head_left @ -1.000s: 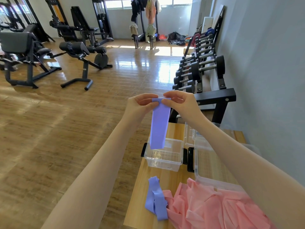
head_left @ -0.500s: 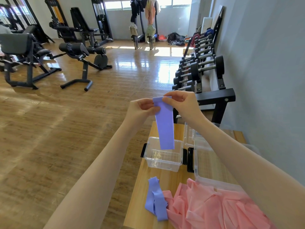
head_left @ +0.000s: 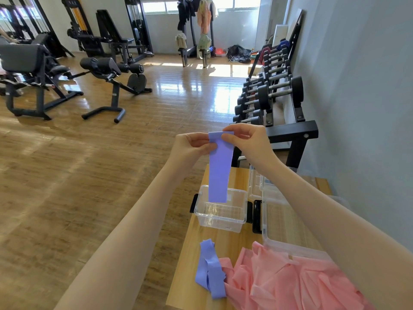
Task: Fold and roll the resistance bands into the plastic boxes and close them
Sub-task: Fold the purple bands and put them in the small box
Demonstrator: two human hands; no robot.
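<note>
Pinching purple band [head_left: 220, 166], both hands [head_left: 223, 144]; wooden table [head_left: 190, 260], gym floor [head_left: 89, 175], possibly laminate.

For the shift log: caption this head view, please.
Both hands, left and right, pinch a purple band hanging above the open clear box.

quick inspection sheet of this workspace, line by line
surface: light wooden table, bare wood at its left edge
job's things: flat purple resistance band hanging over a small clear plastic box, open and empty; a crumpled purple band and a heap of pink bands on the near table; a larger clear plastic box to the right
clutter: nothing seen
grippers: left hand and right hand pinch the hanging band's top edge
cables: nothing seen
surroundings: black dumbbell rack along the grey wall, black weight benches on the wooden floor
</note>
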